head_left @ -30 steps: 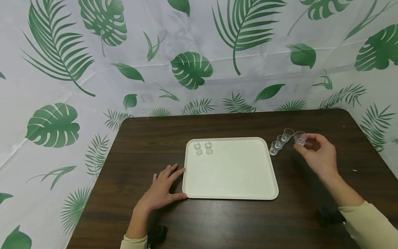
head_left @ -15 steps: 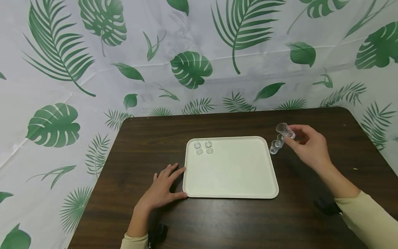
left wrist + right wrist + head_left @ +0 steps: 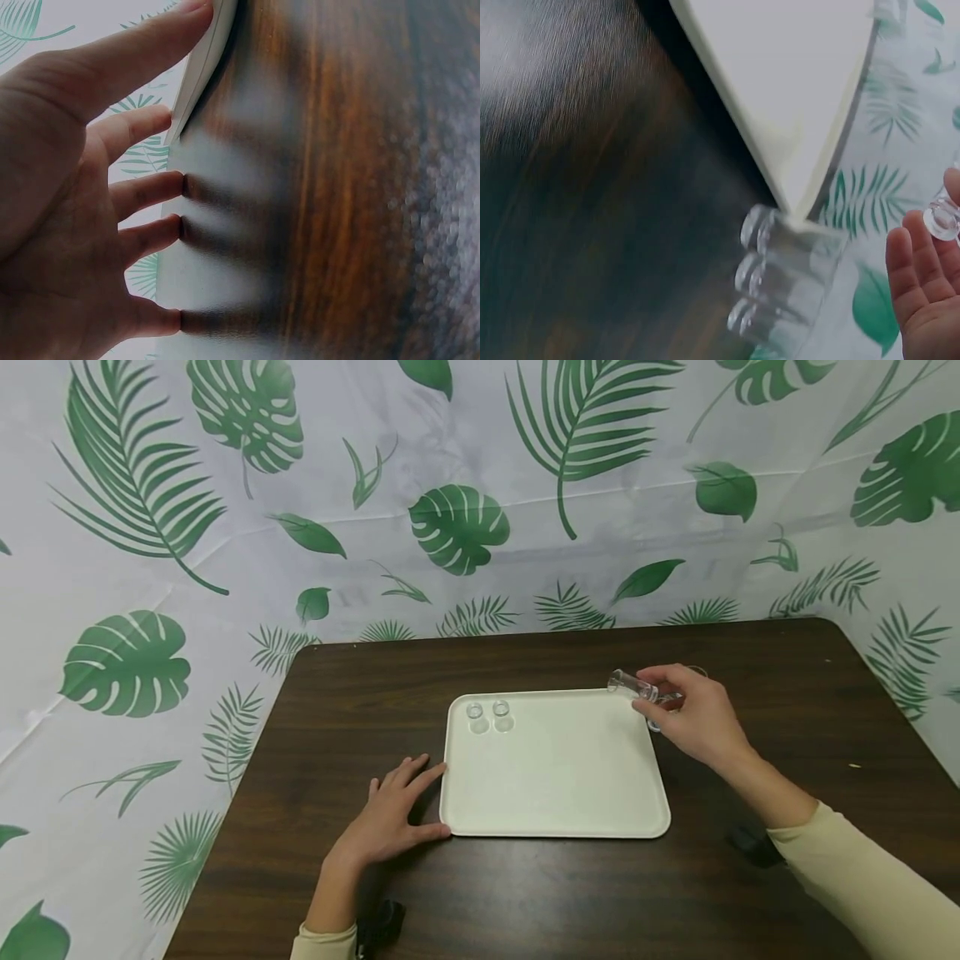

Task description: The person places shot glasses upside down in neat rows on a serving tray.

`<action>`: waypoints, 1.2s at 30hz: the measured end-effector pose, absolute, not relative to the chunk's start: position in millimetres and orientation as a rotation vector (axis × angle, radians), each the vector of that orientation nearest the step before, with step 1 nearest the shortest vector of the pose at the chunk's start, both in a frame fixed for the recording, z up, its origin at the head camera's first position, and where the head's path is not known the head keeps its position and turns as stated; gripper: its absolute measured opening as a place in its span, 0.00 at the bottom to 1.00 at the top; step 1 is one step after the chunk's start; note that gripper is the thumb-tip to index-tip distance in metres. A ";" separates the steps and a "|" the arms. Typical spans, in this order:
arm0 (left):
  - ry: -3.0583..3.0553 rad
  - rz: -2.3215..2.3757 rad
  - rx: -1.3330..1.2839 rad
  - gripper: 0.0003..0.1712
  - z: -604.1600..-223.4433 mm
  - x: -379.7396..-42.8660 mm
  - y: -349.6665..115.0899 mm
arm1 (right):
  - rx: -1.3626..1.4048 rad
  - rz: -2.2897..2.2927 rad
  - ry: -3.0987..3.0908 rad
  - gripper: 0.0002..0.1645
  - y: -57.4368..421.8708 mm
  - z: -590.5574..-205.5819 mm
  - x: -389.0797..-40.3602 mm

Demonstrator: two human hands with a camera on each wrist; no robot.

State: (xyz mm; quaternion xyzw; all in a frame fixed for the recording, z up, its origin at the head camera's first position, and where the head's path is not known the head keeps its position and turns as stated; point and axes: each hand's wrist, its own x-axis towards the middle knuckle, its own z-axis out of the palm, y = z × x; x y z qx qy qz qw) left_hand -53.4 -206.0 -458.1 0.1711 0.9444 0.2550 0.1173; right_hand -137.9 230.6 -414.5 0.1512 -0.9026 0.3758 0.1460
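My right hand [image 3: 697, 710] pinches a small clear shot glass [image 3: 632, 685] between thumb and fingers, above the tray's back right corner. The glass leans over, rim to the left; its thick base [image 3: 941, 220] shows in the right wrist view. My left hand [image 3: 390, 814] lies at the left edge of the cream tray [image 3: 555, 768], fingers spread, with thumb and index fingertip touching the rim. Two shot glasses, one [image 3: 475, 711] beside the other [image 3: 502, 709], stand in the tray's back left corner.
Beside the tray's right back corner, three more shot glasses [image 3: 784, 285] stand in a row in the right wrist view; my right hand mostly hides them from the head view. A leaf-print cloth [image 3: 330, 577] hangs behind the dark wooden table [image 3: 562, 893].
My right hand has carried the shot glass left, from beyond the row to above the tray's corner, and the glass has tipped over sideways. My left hand has stayed at the tray's edge.
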 end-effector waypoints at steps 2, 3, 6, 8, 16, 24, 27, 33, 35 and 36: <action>2.766 0.749 0.502 0.50 -458.3 -53.2 -206.2 | 0.450 1.080 -2.622 0.20 223.4 -417.4 -137.5; 2.767 0.751 0.502 0.50 -458.4 -53.0 -206.3 | 0.458 1.076 -2.635 0.20 220.0 -419.3 -137.3; 2.771 0.758 0.507 0.50 -459.1 -52.8 -206.7 | 0.483 1.084 -2.662 0.18 209.7 -425.6 -137.6; 2.774 0.760 0.509 0.50 -459.3 -52.8 -206.7 | 0.501 1.108 -2.665 0.17 203.0 -429.9 -138.3; 2.776 0.753 0.504 0.51 -458.9 -52.7 -206.7 | 0.495 1.160 -2.697 0.16 176.5 -442.8 -140.4; 2.785 0.757 0.516 0.50 -459.1 -52.3 -207.1 | 0.541 1.173 -2.655 0.14 151.3 -449.6 -148.9; 2.786 0.755 0.514 0.50 -459.2 -52.4 -207.2 | 0.555 1.168 -2.647 0.15 143.5 -452.0 -152.8; 2.779 0.767 0.518 0.50 -458.4 -52.8 -207.0 | 0.572 1.152 -2.656 0.18 130.2 -453.7 -156.4; 2.773 0.772 0.520 0.50 -458.2 -53.0 -206.9 | 0.577 1.150 -2.664 0.19 125.5 -453.2 -156.6; 2.771 0.773 0.517 0.50 -458.3 -53.0 -207.0 | 0.580 1.148 -2.669 0.19 123.1 -452.9 -156.7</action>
